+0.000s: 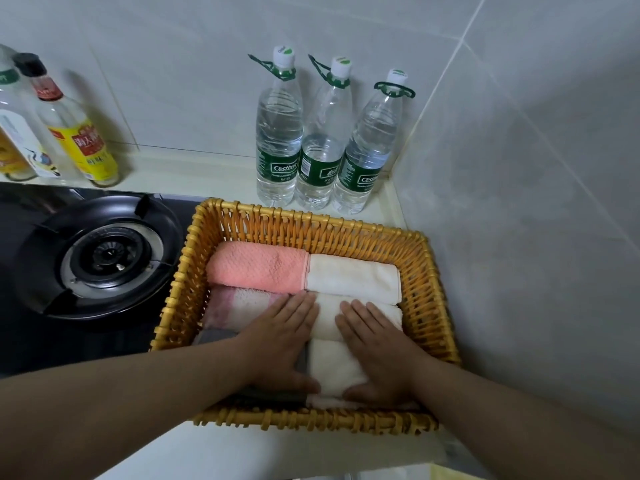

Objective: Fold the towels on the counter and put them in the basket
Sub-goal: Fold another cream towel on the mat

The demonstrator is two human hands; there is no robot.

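Pulling the hands out too quickly could have dragged the front cream towel open, because both palms pressed it from its two sides, and a push forward could have rumpled the middle cream towel behind it. The left hand lay flat over the grey towel, and the right hand lay flat at the other side. Each grip was apart, fingers straight, clamped on nothing. All towels in view lay folded inside the basket on the desk.
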